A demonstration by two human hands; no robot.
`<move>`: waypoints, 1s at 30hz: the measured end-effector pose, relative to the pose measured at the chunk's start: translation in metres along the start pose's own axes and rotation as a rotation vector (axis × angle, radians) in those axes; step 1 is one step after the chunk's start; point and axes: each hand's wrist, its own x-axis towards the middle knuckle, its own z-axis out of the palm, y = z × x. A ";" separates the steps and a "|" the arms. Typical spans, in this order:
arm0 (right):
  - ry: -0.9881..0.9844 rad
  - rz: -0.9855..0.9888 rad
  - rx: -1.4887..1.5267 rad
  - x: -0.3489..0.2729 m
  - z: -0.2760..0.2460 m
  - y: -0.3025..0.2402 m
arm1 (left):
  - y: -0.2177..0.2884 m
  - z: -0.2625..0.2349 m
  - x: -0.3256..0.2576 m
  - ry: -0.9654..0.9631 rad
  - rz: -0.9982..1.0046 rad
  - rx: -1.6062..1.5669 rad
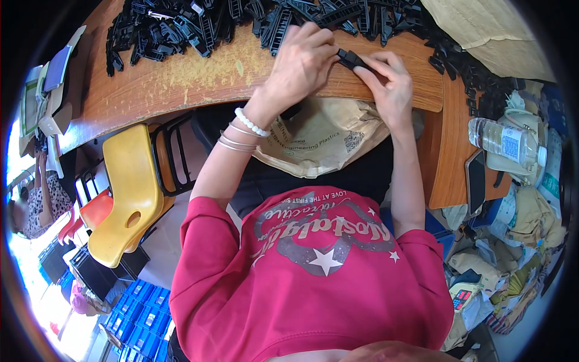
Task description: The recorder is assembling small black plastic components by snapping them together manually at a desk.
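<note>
Pinching a small black blocky plastic piece (350, 58), left hand (303, 58) and right hand (391, 81) are holding it over a worn brown wooden table (181, 81); black plastic parts (181, 35) are lying heaped beyond.

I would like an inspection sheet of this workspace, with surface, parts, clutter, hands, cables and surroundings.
Surface: wooden table, finish worn in patches.
Parts: black part between the hands; black pile along the far side.
Clutter: paper bag below the near edge; bottle and phone at right.
Hands: right hand pinches the black part; left hand at its other end.
Cables: nothing seen.
Surroundings: yellow chair, blue crates at left.
</note>
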 end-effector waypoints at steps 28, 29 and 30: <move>0.113 0.093 -0.229 0.021 -0.044 0.036 | 0.009 0.006 0.045 0.085 0.011 0.019; 0.112 0.095 -0.228 0.020 -0.043 0.035 | 0.017 0.004 0.036 0.035 -0.004 -0.081; 0.102 0.164 -0.098 0.016 -0.044 0.032 | 0.025 0.002 0.027 -0.015 -0.021 -0.184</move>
